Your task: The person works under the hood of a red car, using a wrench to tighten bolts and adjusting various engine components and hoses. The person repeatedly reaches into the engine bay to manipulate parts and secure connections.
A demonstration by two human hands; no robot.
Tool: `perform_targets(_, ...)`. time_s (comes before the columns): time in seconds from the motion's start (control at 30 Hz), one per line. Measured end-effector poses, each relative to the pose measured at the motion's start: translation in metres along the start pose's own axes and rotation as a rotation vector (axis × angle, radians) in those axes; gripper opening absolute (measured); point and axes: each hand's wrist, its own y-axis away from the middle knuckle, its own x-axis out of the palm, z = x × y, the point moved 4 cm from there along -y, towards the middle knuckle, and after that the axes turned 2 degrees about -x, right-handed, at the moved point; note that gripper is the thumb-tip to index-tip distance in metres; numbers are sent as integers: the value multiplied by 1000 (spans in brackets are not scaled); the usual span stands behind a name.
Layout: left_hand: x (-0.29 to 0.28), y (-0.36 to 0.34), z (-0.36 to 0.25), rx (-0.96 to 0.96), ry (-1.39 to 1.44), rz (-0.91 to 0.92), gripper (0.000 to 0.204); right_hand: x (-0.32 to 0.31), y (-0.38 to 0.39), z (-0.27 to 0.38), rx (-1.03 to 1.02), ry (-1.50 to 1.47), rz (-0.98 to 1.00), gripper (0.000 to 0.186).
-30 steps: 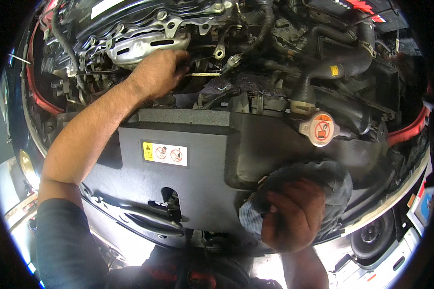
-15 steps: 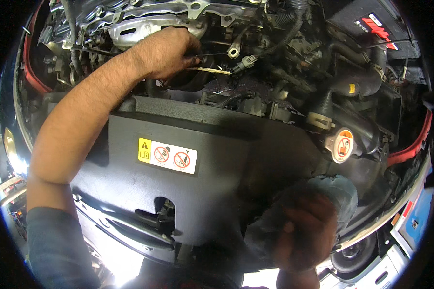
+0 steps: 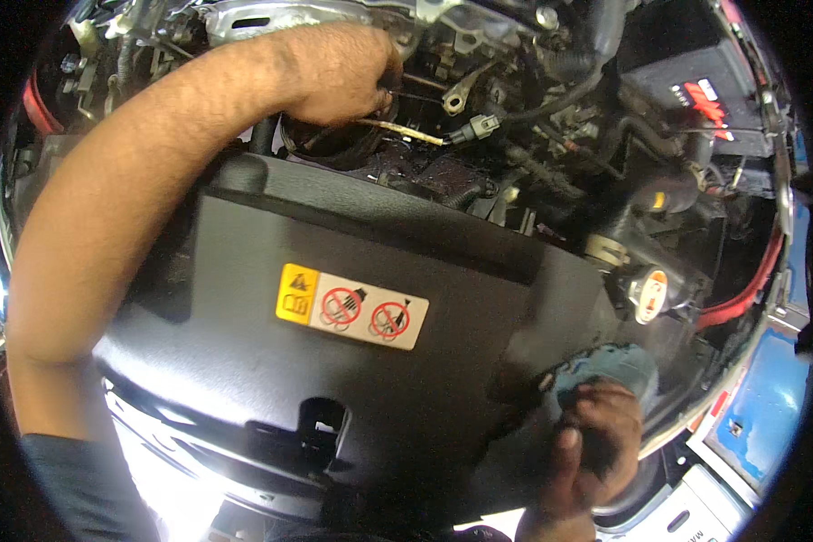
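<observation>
My left hand [image 3: 348, 72] reaches over the front cover into the engine bay, its fingers curled downward and mostly hidden. Beside it, a pale sleeved wire [image 3: 411, 134] runs to a grey plug connector [image 3: 474, 129]. A thin rod or wire passes from near the fingertips toward a metal bracket with an eye [image 3: 456, 101]. At the lower right my right hand [image 3: 601, 443] is curled, thumb toward me, over the black plastic cover [image 3: 479, 316]. A ragged blue-grey, cloth-like patch [image 3: 616, 366] shows beyond its fingers. Whatever lies inside that grip is too dark to make out.
A warning label [image 3: 352, 307] is stuck on the cover. To its right sits the radiator cap [image 3: 649, 295], near a black hose [image 3: 677, 194]. The battery [image 3: 696, 90] stands at the far right. Below my left arm, the cover has a latch opening [image 3: 323, 425].
The whole view has shifted and turned slightly. My left hand stays deep in the engine bay beside the wire. My right hand remains over the cover and shows more clearly, its thumb apart from the fingers.
</observation>
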Motion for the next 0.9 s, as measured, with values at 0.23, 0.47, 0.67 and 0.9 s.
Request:
perform_targets(0.23,-22,9,15,-62,171,93,26,-12,-75,39,158,-233,119,31)
perform_targets(0.47,-27,27,47,-133,447,104,31,109,-181,-36,1122,-808,3,18)
perform_targets(0.67,-13,35,62,-324,463,129,20,176,-184,-98,1372,-722,103,30)
perform_targets(0.9,-7,30,35,47,148,345,19,181,-180,-95,1302,-710,196,30)
